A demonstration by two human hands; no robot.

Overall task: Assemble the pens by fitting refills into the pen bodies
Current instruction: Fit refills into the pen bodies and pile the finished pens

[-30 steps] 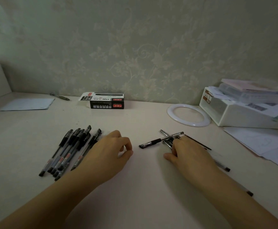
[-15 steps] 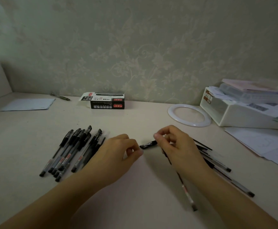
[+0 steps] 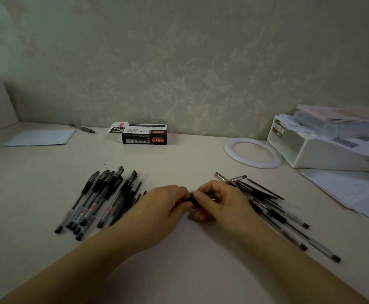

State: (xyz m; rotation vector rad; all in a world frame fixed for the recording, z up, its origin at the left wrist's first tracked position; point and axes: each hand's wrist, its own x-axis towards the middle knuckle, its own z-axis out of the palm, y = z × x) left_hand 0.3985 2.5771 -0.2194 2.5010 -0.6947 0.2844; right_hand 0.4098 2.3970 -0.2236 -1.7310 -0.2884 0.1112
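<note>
My left hand (image 3: pixel 157 212) and my right hand (image 3: pixel 219 201) meet at the middle of the table. Between their fingertips shows a short dark piece of a pen (image 3: pixel 191 197); both hands pinch it, and the rest of it is hidden by the fingers. Left of my left hand lies a row of several capped black pens (image 3: pixel 98 198). Right of my right hand lies a loose pile of pen bodies and thin refills (image 3: pixel 273 207), crossing one another.
A black and white pen box (image 3: pixel 144 133) stands at the back by the wall. A white ring (image 3: pixel 252 152) and a white tray of papers (image 3: pixel 330 148) sit back right. Loose sheets (image 3: pixel 352 191) lie at right, a paper (image 3: pixel 39 138) and pen (image 3: pixel 81 127) back left.
My right hand lifted a pen from the right pile and carried it left. My left hand came up to meet it, and both now hold the pen between them.
</note>
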